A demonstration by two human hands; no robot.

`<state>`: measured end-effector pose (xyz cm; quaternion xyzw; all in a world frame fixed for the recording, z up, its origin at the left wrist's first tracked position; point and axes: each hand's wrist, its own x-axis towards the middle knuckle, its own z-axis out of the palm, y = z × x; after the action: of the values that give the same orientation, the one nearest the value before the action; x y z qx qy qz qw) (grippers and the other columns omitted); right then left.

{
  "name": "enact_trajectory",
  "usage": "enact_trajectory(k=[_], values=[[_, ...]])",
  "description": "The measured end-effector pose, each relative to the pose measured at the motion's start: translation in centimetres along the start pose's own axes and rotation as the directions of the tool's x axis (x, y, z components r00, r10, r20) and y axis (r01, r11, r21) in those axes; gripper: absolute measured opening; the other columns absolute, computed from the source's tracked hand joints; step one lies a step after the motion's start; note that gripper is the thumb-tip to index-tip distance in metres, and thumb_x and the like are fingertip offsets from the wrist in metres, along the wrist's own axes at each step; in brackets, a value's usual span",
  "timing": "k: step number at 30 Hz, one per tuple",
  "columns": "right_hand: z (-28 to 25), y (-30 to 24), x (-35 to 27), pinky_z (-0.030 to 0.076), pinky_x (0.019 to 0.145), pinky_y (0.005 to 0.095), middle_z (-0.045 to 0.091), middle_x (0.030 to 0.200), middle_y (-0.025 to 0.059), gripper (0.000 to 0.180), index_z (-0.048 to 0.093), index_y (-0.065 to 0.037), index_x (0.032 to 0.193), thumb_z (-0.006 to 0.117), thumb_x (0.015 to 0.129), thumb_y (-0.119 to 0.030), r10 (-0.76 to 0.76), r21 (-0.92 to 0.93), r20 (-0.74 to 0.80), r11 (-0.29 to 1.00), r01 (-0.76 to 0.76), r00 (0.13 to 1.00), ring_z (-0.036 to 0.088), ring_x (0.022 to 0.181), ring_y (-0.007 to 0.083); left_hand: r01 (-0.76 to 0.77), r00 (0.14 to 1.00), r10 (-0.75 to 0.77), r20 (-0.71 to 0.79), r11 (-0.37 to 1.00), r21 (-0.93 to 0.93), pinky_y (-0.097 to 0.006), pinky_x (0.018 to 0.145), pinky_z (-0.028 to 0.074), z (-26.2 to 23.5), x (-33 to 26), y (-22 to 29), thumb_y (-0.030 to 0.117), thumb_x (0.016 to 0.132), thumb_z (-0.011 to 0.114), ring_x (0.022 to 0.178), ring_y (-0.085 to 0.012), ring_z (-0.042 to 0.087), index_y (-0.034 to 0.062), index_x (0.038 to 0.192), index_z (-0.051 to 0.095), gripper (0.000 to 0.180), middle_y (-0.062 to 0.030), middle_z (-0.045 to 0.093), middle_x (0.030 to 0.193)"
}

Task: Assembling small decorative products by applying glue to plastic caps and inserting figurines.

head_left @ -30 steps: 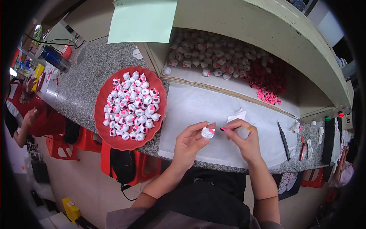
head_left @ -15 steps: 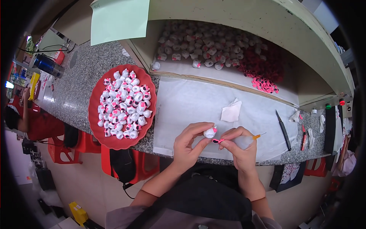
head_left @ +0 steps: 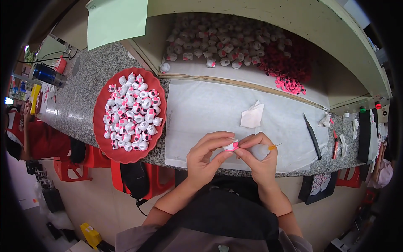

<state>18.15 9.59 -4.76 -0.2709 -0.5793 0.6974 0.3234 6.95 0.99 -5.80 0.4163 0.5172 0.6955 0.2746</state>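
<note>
Left hand (head_left: 203,161) pinches small rounded white-and-pink piece (head_left: 229,147), frame centre; right hand (head_left: 261,164) touches it, gripping translucent bottle with orange needle tip (head_left: 260,153); scalloped red plate (head_left: 99,122) of similar pieces (head_left: 132,113), left of frame

Speckled grey stone-like bench (head_left: 90,90), glossy toward its left end. At its front edge, a smooth, matt white paper-like sheet (head_left: 197,109) bears a creased, soft-looking white scrap (head_left: 252,116). Scalloped red plastic dish (head_left: 99,122): low sheen. Small white-and-pink rounded head (head_left: 229,146): smooth, plastic-looking. Bulbous bottle (head_left: 259,152): cloudy, translucent plastic. Cream curved hood (head_left: 352,46): painted, scuffed. Pale green rectangular sheet (head_left: 116,23): matt paper.
</note>
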Motion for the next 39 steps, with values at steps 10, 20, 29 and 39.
enact_trajectory(k=[10, 20, 29, 39], values=[[-0.1, -0.5, -0.2, 0.045, 0.059, 0.0233, 0.057, 0.079, 0.0103, 0.031, 0.053, 0.003, 0.091, 0.063, 0.063, 0.009, 0.021, 0.0, 0.123, 1.0, -0.021, 0.992, 0.054, 0.069, 0.0128, 0.226, 0.974, -0.197, 0.109, 0.858, -0.461, -0.033, 0.087, 0.038, -0.4, -0.5, -0.3, -0.005, 0.077, 0.051, 0.104, -0.0244, 0.047, -0.0054, 0.1, 0.049, 0.024, -0.0201, 0.05, 0.107], [0.0, -0.6, -0.6, 0.046, 0.056, 0.0225, 0.056, 0.072, 0.0108, 0.024, 0.055, 0.003, 0.081, 0.067, 0.061, 0.007, 0.069, 0.149, 0.098, 0.985, -0.083, 0.993, 0.056, 0.064, 0.0145, 0.183, 0.982, -0.141, 0.127, 0.88, -0.439, -0.036, 0.089, 0.037, -0.5, -0.8, -0.7, -0.002, 0.075, 0.056, 0.098, -0.0245, 0.051, -0.0032, 0.095, 0.054, 0.02, -0.0169, 0.055, 0.099], [0.0, -0.3, -0.8, 0.044, 0.064, 0.0217, 0.059, 0.077, 0.007, 0.02, 0.058, 0.001, 0.084, 0.066, 0.066, 0.002, 0.067, 0.205, 0.127, 0.974, -0.093, 0.99, 0.055, 0.072, 0.0104, 0.119, 0.992, -0.096, 0.084, 0.937, -0.329, -0.044, 0.091, 0.033, -0.4, -0.7, -0.8, 0.007, 0.076, 0.058, 0.089, -0.0257, 0.056, -0.0002, 0.089, 0.055, 0.016, -0.0182, 0.057, 0.091], [-0.1, -0.6, -0.6, 0.046, 0.059, 0.0214, 0.059, 0.078, 0.0088, 0.022, 0.056, 0.003, 0.09, 0.063, 0.069, 0.003, 0.08, 0.205, 0.09, 0.974, -0.097, 0.993, 0.057, 0.067, 0.0112, 0.106, 0.989, -0.076, 0.126, 0.963, -0.25, -0.038, 0.095, 0.031, -0.1, -0.7, -0.1, 0.0, 0.078, 0.051, 0.1, -0.0218, 0.049, -0.0027, 0.102, 0.051, 0.024, -0.0143, 0.054, 0.102]])
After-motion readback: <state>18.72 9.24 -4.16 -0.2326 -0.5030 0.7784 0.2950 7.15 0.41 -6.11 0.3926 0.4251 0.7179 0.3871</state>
